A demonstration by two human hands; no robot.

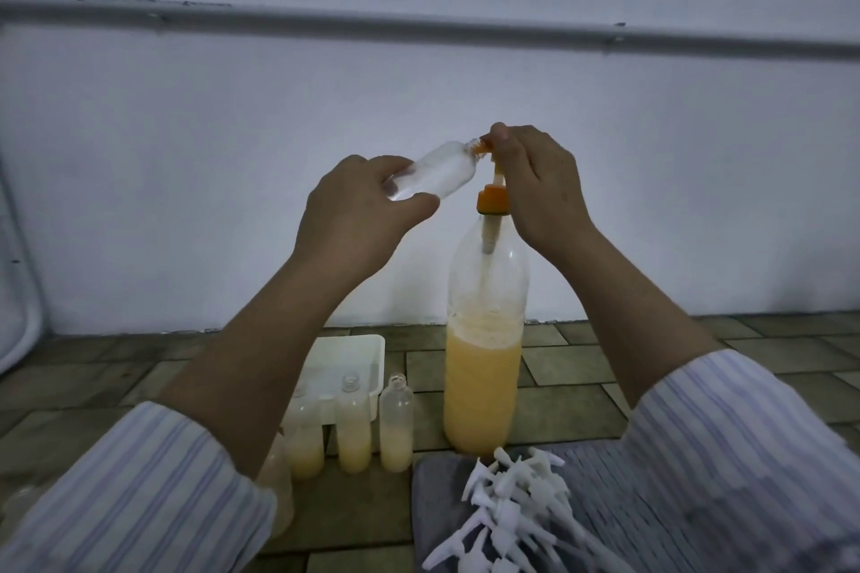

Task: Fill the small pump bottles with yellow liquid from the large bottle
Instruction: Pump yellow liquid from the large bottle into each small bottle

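Gripped in left hand (358, 209): empty small bottle (433, 172), tilted, mouth held at orange pump nozzle (626, 148). Nozzle pinched by right hand (540, 186) above half-full large bottle (484, 368). Three part-filled bottles (353, 428) stood lower left.

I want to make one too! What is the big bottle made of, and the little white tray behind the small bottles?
Big bottle: looks like clear, thin plastic; the yellow liquid shows through. Its pump looks like orange plastic. White tray: probably smooth, slightly see-through plastic.
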